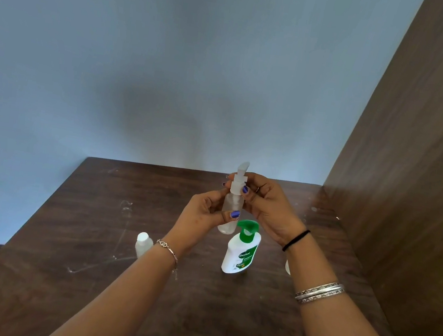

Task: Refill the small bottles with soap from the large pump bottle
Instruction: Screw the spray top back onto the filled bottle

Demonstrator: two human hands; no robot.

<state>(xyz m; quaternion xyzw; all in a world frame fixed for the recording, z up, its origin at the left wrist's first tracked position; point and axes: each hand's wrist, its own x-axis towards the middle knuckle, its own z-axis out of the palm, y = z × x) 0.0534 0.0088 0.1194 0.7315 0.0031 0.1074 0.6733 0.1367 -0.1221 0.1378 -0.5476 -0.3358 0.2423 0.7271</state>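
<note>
The fingers (232,215) of the left hand (202,216) are curled around the body of a small clear bottle (230,212), and the fingers of the right hand (264,202) pinch its white pump cap (238,183), so both hands grip the same thing and hold it in the air above the dark wooden table (91,235). Just below the fingers, toward the person, the large pump bottle (241,251) stands on the table, white with a green pump head. Lower and to the left of the fingers, beside the left wrist, another small bottle (143,243) with a white cap stands. A third pale object near the right forearm is mostly hidden, and I cannot tell what it is. The held bottle is almost upright; its long axis is vertical, and the nozzle points up and a little to the right. I judge the step is the unscrewing of this cap. The next move needs a firm hold on the body while the right fingers turn the cap and lift it off straight.
</note>
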